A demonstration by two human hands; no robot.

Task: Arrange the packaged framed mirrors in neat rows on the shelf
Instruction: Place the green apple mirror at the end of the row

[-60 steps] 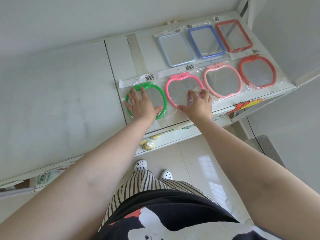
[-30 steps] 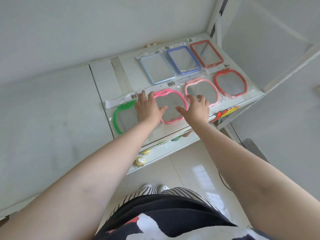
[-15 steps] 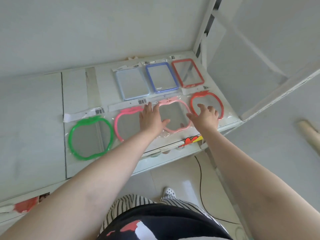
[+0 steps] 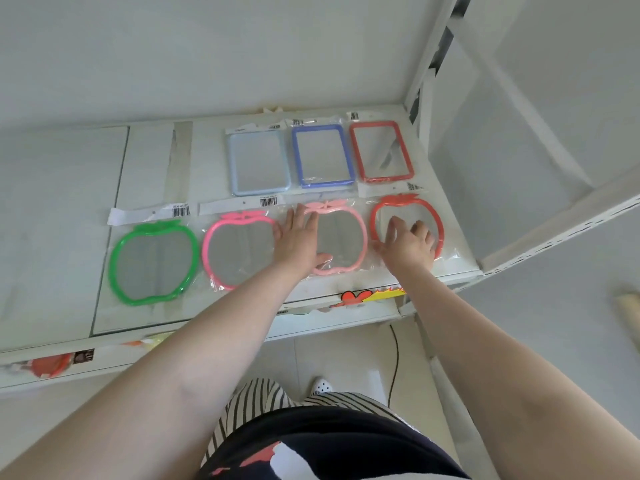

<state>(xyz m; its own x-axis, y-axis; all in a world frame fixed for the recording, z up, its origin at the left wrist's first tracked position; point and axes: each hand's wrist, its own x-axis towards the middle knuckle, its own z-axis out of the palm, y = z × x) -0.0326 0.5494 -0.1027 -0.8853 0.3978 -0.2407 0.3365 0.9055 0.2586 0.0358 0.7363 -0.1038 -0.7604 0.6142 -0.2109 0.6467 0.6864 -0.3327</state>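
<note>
The left hand (image 4: 298,242) lies flat and open on the light pink mirror (image 4: 337,237). The right hand (image 4: 408,242) rests open on the red mirror (image 4: 407,230), near the shelf (image 4: 149,161) edge. A hard push could slide it off.

Seven packaged framed mirrors lie flat in two rows on a white shelf (image 4: 152,161). The front row holds four apple-shaped frames: a green mirror (image 4: 152,263), a hot-pink mirror (image 4: 239,251), a pale pink mirror (image 4: 341,237) and a red apple mirror (image 4: 405,220). Behind them, side by side, sit three rectangular frames: a light blue mirror (image 4: 258,162), a dark blue mirror (image 4: 322,155) and a red rectangular mirror (image 4: 381,150). Each sits in clear plastic with a barcoded header.
</note>
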